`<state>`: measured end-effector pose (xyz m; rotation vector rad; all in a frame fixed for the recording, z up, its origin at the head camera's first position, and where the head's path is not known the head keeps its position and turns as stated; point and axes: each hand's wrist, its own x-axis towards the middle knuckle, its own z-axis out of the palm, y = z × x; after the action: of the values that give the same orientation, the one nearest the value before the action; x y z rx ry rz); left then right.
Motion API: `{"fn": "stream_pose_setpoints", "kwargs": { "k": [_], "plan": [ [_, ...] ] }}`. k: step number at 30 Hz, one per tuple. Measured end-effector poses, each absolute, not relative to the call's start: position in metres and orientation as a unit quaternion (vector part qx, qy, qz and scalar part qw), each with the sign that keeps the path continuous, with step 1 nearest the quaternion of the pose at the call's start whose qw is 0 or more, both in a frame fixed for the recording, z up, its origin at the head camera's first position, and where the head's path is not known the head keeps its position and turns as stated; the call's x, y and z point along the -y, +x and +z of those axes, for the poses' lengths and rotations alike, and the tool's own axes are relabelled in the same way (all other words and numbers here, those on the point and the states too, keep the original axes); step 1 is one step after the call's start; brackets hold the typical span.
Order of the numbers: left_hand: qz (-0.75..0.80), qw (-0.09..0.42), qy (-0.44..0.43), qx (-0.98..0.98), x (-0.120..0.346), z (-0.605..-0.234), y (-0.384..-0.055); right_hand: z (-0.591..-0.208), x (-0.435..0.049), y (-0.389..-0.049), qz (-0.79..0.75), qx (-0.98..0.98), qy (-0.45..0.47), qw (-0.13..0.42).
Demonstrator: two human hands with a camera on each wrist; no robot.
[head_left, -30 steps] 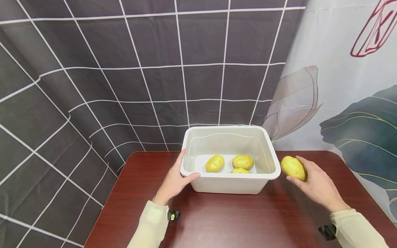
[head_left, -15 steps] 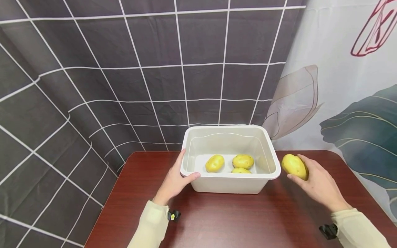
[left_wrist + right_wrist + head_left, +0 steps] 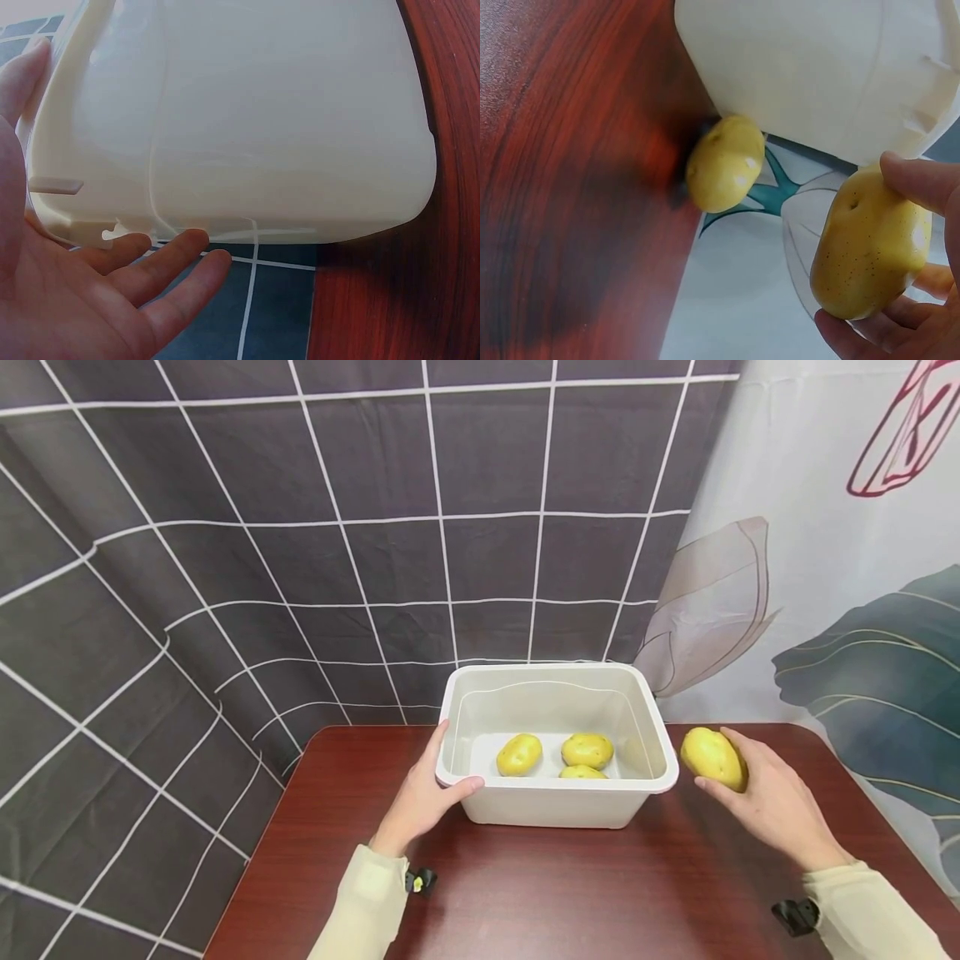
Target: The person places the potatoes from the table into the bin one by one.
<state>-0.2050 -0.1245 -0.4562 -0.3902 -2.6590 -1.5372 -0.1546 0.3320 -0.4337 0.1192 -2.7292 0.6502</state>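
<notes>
At the tabletop's near side come the left sleeve (image 3: pixel 363 906) and right sleeve (image 3: pixel 870 914), each with a small dark device at the wrist; the tabletop (image 3: pixel 525 893) is red-brown wood. The left hand (image 3: pixel 418 797) rests on the bin's near left corner, thumb along the front rim, forefinger along the side; the other fingers are apart and loosely straight beside the outer wall. The right hand (image 3: pixel 777 806) pinches the held potato (image 3: pixel 711 758) between thumb and fingers, off the tabletop, just right of the bin.

The bin (image 3: pixel 551 806) stands upright near the tabletop's far edge. Inside lie the left potato (image 3: pixel 519 755), the front potato (image 3: pixel 582 773), partly hidden by the rim, and the back potato (image 3: pixel 587 750). The right wrist view shows a loose potato (image 3: pixel 726 163) by the bin's right wall, near the far edge; whether they touch, I cannot tell.

So three of five visible potatoes are in, seemingly past halfway; two are outside, one lifted and one untouched. Beyond hang a dark curtain (image 3: pixel 375 560) and a pale curtain (image 3: pixel 825 652).
</notes>
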Motion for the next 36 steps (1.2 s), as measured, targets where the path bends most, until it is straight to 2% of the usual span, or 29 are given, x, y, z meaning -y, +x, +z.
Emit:
{"fn": "stream_pose_setpoints", "kwargs": {
  "k": [36],
  "plan": [
    [-0.5,0.029,-0.133,0.855,0.124,-0.456,-0.205,-0.419,-0.324,-0.159,0.237,0.946,0.078,0.208]
  ]
}}
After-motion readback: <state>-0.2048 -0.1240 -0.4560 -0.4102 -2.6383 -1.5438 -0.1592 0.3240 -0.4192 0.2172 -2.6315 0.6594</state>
